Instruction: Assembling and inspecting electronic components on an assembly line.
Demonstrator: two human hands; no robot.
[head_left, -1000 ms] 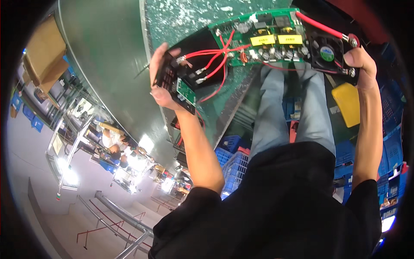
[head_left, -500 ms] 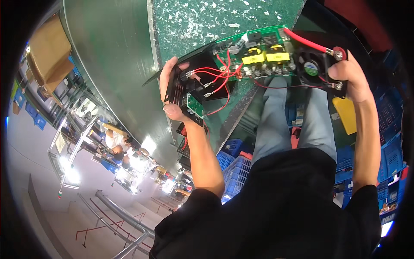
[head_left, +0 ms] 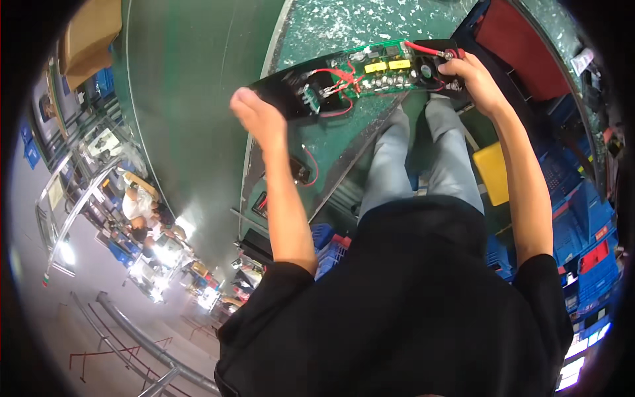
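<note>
An opened electronic power unit stretches between my hands: a long black casing (head_left: pixel 274 92) with a green circuit board (head_left: pixel 364 53) in it. Two yellow transformers (head_left: pixel 387 65) sit on the board, and red wires (head_left: pixel 340 81) run from it toward a black end panel with a small green board (head_left: pixel 311 99). My left hand (head_left: pixel 263 122) is closed round the casing's left end; its fingertips are partly hidden. At the other end, my right hand (head_left: pixel 477 81) grips the end panel with the fan (head_left: pixel 425 70), the thumb beside the red terminal (head_left: pixel 452 54).
The green bench (head_left: pixel 344 155) has white scraps (head_left: pixel 357 23) on its far part. A small dark part with a pink wire (head_left: pixel 311 173) lies nearer me. Blue crates (head_left: pixel 582 231) and a yellow panel (head_left: pixel 493 173) are at right; other people (head_left: pixel 140 205) work at far left.
The unit has moved away from me and leftward in the picture. My left hand has shifted from the wired end panel to the casing's left end. My right hand keeps its grip at the fan.
</note>
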